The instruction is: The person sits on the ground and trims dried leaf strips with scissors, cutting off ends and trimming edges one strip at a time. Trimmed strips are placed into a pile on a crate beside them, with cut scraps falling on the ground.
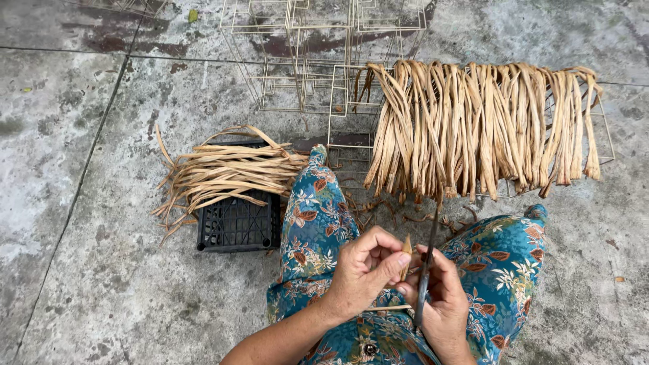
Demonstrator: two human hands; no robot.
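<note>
While the left hand (365,270) pinches a strip (407,253) in its fingers, the right hand's (443,297) scissors (427,267), gripped tight, could nick a fingertip.

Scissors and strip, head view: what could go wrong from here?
1. The right hand works dark scissors close against the left hand, which pinches a short tan strip; a slip could nick the fingers.
2. The blades hang just above the patterned trousers, so fabric might get snagged.
3. The strip bundle overhangs the black crate and could slide off onto the concrete floor.
</note>
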